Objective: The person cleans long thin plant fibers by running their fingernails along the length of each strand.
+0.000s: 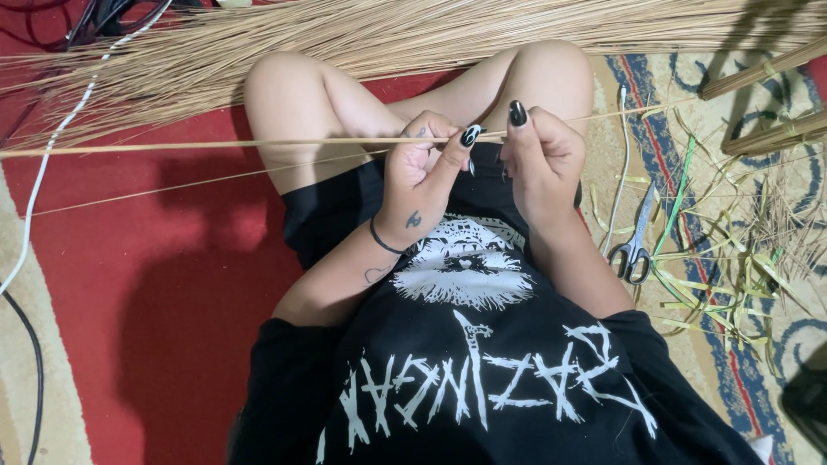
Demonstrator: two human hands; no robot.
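The left hand (419,176) and right hand (541,159) are raised close together over the lap, both with fingers curled and thumbs pinched shut. The forearms angle up from the torso, elbows bent, and the bare knees spread apart.

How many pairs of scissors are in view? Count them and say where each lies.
1. The scissors lie on the patterned rug to the right of the right hand, beside the green leaf strips. More could be hidden under the scraps or the stick pile.
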